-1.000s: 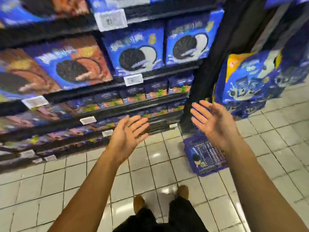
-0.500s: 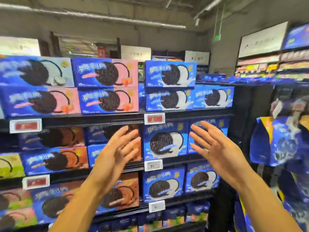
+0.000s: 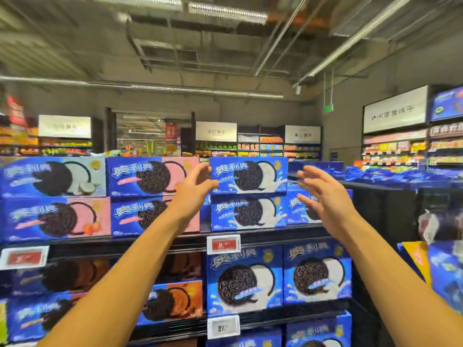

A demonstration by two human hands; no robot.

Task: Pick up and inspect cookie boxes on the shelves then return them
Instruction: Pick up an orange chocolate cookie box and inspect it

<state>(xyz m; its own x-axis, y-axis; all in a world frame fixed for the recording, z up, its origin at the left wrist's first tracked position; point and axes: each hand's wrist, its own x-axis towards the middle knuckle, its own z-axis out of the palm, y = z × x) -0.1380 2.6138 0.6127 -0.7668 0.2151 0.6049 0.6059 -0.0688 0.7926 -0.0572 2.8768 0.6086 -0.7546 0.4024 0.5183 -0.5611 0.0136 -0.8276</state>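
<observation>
We raise both bare hands toward the top tier of a dark shelf (image 3: 275, 232) stocked with glossy rectangular cardboard cookie boxes. Our left hand (image 3: 194, 189) reaches the left end of the uppermost blue-and-white cookie box (image 3: 253, 175), its fingers curved loosely at that edge; whether they touch the box we cannot tell. Our right hand (image 3: 323, 194) hovers just right of the same box, fingers spread wide and holding nothing.

The box stands on a second blue-and-white box (image 3: 248, 212); both show a dark embossed sandwich cookie, white cream and Chinese lettering. To the left sit three pink-panelled boxes (image 3: 150, 176) and one pale coconut-pictured box (image 3: 53, 176). On the tier below, two larger blue boxes (image 3: 244, 280) show cookies embossed "OREO", with orange-panelled boxes (image 3: 175, 301) to their left.

Two red price tags (image 3: 223, 244) hang on the upper shelf edge, the nearer one beginning "9"; a white tag (image 3: 223, 327) lower down reads "21".
</observation>
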